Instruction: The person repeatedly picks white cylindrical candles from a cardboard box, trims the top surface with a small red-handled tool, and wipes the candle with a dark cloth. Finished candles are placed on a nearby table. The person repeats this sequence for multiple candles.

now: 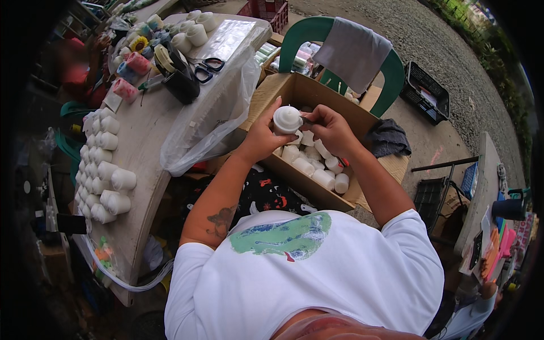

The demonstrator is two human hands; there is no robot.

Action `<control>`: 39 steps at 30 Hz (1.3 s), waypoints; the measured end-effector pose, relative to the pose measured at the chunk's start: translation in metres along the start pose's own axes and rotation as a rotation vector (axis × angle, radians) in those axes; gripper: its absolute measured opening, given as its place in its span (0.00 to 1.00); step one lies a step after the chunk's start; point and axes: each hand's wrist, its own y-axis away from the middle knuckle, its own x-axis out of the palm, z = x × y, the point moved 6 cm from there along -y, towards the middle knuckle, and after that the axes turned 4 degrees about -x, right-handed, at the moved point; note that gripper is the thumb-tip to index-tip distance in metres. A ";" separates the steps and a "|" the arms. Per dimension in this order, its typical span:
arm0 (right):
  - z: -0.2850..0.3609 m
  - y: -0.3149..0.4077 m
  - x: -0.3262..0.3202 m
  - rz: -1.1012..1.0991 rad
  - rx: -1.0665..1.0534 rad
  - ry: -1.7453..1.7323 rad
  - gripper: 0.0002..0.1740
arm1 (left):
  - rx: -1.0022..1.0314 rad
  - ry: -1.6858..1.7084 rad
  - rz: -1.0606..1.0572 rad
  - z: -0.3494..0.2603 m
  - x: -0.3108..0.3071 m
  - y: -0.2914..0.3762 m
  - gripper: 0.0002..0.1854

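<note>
My left hand (263, 136) grips a white pillar candle (287, 120) by its side, above an open cardboard box (259, 102). My right hand (331, 129) pinches a small dark tool, perhaps a blade, whose tip is against or close to the candle's right edge. Loose white candles (323, 178) lie heaped in the box under both hands. More white candles (123, 179) stand in rows along the left table, and another group (196, 35) stands at its far end. Scissors with dark blue handles (209, 69) rest on that table.
The table (144, 140) at left also bears a plastic bag (208, 127), a black container (180, 83) and coloured candles (138, 63). A green chair (297, 34) with a draped cloth (352, 51) stands behind the box. A dark cloth (389, 138) hangs on its right flap. Another person (80, 80) is at far left.
</note>
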 end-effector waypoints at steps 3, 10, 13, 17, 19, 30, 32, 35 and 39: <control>-0.004 -0.002 0.003 -0.008 -0.154 0.063 0.04 | 0.030 -0.093 -0.009 -0.003 -0.002 -0.002 0.43; -0.023 0.004 0.006 -0.112 -0.160 0.199 0.05 | 0.145 -0.369 -0.275 -0.005 0.005 -0.006 0.38; -0.028 0.006 0.007 -0.166 -0.196 0.220 0.05 | 0.114 -0.481 -0.392 0.001 0.015 -0.001 0.38; -0.029 0.004 0.005 -0.095 -0.042 0.019 0.03 | 0.090 -0.334 -0.308 0.019 0.018 -0.001 0.38; -0.031 0.002 -0.001 -0.065 0.058 -0.113 0.03 | 0.109 -0.287 -0.230 0.018 0.014 -0.002 0.39; -0.025 0.000 0.001 -0.094 -0.073 0.102 0.04 | -0.020 0.104 -0.056 0.018 0.013 -0.004 0.46; -0.032 0.000 0.003 -0.124 -0.139 0.126 0.04 | -0.008 0.033 -0.114 0.017 0.014 -0.004 0.44; -0.025 0.009 0.012 -0.143 -0.136 0.196 0.03 | 0.021 -0.108 -0.222 0.007 0.013 -0.001 0.41; -0.025 0.007 0.009 -0.129 -0.094 0.039 0.02 | 0.027 -0.069 -0.288 0.011 0.012 0.002 0.45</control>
